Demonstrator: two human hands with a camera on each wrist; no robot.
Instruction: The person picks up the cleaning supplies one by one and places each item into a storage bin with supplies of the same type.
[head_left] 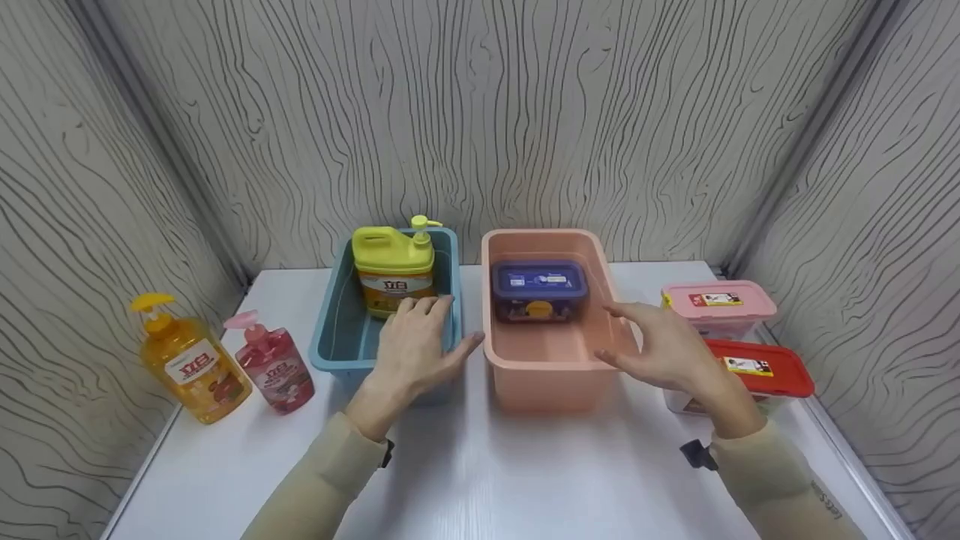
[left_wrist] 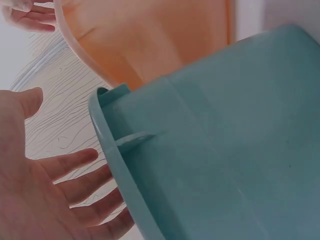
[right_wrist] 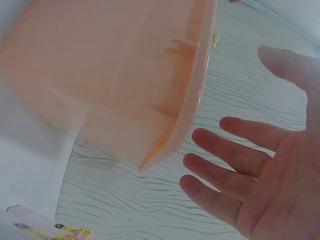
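My left hand point(head_left: 416, 345), fingers spread, hovers over the front of the blue-green bin point(head_left: 322, 341) and holds nothing. In that bin a yellow pump jug point(head_left: 394, 262) stands upright toward the back. The left wrist view shows the fingers point(left_wrist: 82, 185) right at the rim of the bin. My right hand point(head_left: 664, 349) is empty too, thumb and fingers apart, beside the right rim of the peach bin point(head_left: 551, 386). Inside the peach bin sits a box with a dark blue lid point(head_left: 540, 281). In the right wrist view the right fingers point(right_wrist: 220, 165) are straight and apart from the rim.
An orange pump bottle point(head_left: 196, 367) and a smaller pink pump bottle point(head_left: 276, 367) stand at the left. On the right are a pink-lidded box point(head_left: 720, 304) and a red-lidded box point(head_left: 765, 367). Wood-patterned panels point(head_left: 480, 112) enclose the white table point(head_left: 480, 480) at the back and sides.
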